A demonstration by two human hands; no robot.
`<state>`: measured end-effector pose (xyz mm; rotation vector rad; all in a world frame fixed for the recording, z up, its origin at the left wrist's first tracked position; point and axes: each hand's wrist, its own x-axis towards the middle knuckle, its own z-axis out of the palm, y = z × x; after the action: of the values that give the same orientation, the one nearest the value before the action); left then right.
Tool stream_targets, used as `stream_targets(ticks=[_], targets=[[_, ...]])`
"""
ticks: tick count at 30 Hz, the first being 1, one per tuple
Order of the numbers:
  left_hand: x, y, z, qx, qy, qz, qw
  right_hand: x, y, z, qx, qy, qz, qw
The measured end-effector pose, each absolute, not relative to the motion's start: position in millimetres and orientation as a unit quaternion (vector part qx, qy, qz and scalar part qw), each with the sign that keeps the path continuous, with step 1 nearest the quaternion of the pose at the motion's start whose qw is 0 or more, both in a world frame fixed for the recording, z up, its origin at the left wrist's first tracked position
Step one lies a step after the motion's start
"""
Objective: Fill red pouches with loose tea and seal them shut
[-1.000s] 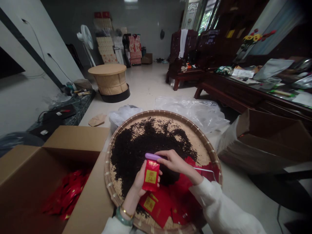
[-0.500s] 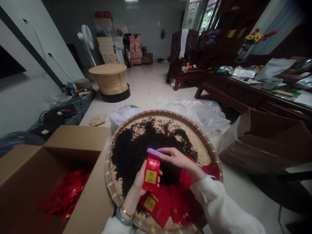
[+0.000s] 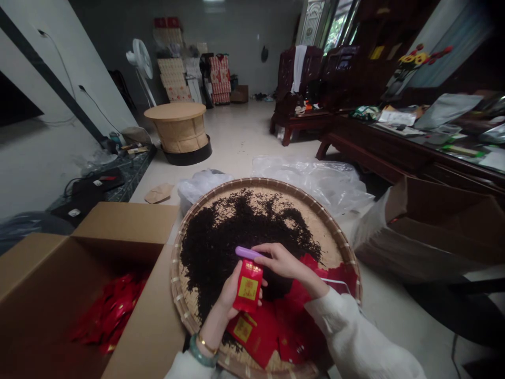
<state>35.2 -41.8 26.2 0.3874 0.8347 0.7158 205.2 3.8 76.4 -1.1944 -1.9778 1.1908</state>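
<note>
My left hand (image 3: 232, 297) is shut on a small red foil packet (image 3: 248, 286) with a yellow label, holding it upright above a round woven bamboo tray (image 3: 188, 258). My right hand (image 3: 282, 261) pinches a small purple handheld tool (image 3: 248, 252), possibly a bag sealer, just above the packet's top edge. Beneath my hands lies a large heap of dark loose tea leaves (image 3: 240, 237). Several flat red packets (image 3: 256, 331) with yellow labels lie on the tray's near side, partly under my hands. A thin white cord (image 3: 335, 281) runs across the tray's right side.
An open cardboard box (image 3: 126, 226) holding several red packets stands at left, against the tray. Another cardboard box (image 3: 434, 221) sits at right. Clear plastic bags (image 3: 311, 181) lie behind the tray. Dark wooden furniture, a low table with clutter, and a fan stand farther away.
The red packet has shifted slightly down and right, leaving its top edge just below the purple tool. The view has drifted a little.
</note>
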Motion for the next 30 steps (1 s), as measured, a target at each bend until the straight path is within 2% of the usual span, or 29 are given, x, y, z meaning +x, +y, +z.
stream_targets(ticks=[22,30], targets=[[34.9,-43.7,21.8,0.172,0.398,0.343,0.833,202.2,-1.0,75.8,-0.434,-0.77,0.398,0.247],[34.9,-42.4,23.6,0.169,0.39,0.341,0.838,207.1,1.4,70.9,-0.437,-0.728,0.452,0.272]])
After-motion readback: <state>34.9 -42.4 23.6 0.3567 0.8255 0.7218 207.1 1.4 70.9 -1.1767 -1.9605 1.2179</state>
